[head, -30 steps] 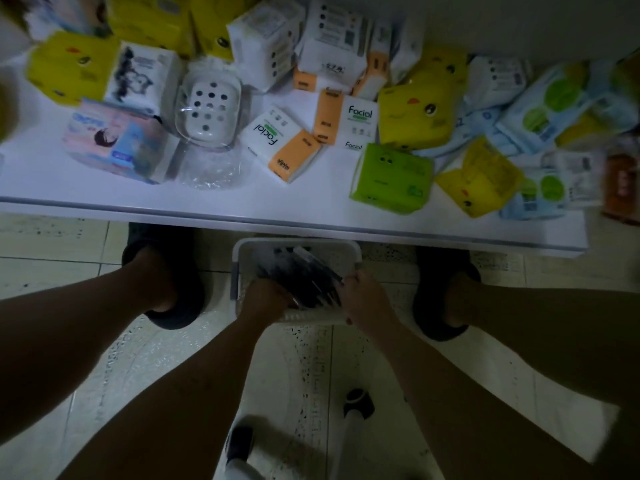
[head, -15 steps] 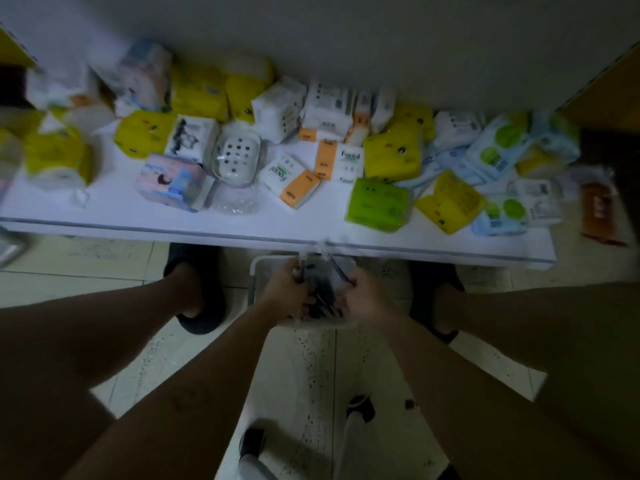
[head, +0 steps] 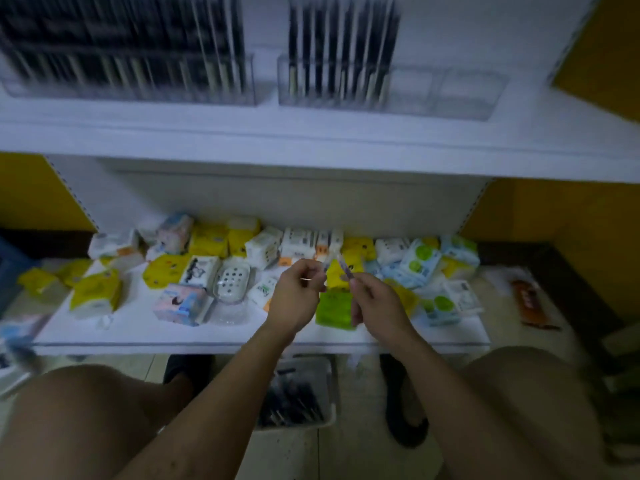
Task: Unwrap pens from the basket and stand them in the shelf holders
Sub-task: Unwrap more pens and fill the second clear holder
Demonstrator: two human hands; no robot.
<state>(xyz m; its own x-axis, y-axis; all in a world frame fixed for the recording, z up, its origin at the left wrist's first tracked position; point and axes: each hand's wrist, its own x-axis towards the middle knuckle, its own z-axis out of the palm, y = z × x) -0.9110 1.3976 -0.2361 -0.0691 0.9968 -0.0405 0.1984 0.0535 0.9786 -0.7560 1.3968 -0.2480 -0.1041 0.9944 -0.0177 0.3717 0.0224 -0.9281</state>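
Observation:
My left hand [head: 297, 295] and my right hand [head: 377, 306] are raised in front of the lower shelf, close together. Between them they hold a wrapped pen [head: 341, 268], the right hand's fingers curled round its lower part and the left pinching the clear wrap at its upper end. The white basket [head: 330, 415] with several dark wrapped pens stands on the floor between my feet. On the upper shelf stand clear holders [head: 440, 95]; the left ones [head: 131, 74] are full of dark pens, the rightmost compartments look bare.
The lower shelf [head: 138, 327] is crowded with tissue packs in yellow, green and white, plus a white soap dish [head: 231, 280]. An orange packet [head: 530, 303] lies at the right. My bare knees frame the basket on a tiled floor.
Both hands have come up out of the basket with a pen and now work at its wrap in front of the lower shelf. The view has tilted up, showing the upper shelf holders.

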